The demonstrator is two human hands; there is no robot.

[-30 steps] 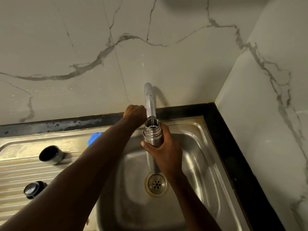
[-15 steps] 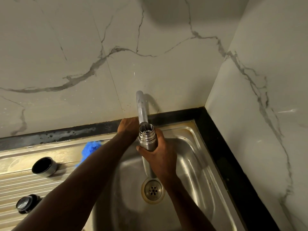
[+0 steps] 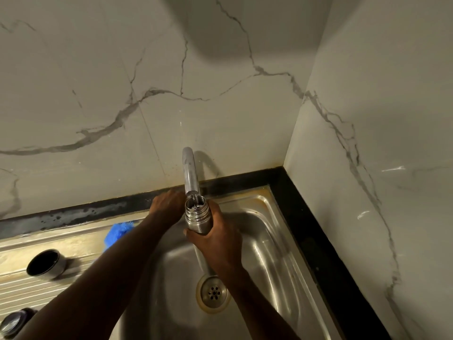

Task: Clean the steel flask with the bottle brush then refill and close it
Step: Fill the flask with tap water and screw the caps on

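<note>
My right hand grips the steel flask upright over the sink basin, its open threaded mouth just under the tap spout. A thin stream of water runs from the spout into the mouth. My left hand reaches behind the flask to the tap's base, fingers curled there; what it grasps is hidden. The blue head of the bottle brush lies on the drainboard, partly behind my left forearm. The flask's cup lid lies on its side and the dark stopper sits at the lower left.
The steel sink has a drain at its bottom and a ribbed drainboard on the left. A black counter strip borders it. Marble walls close in behind and on the right.
The camera view has tilted up, so sink and hands sit lower in frame. The flask stays under the spout with both hands in the same places. Water now shows at the mouth.
</note>
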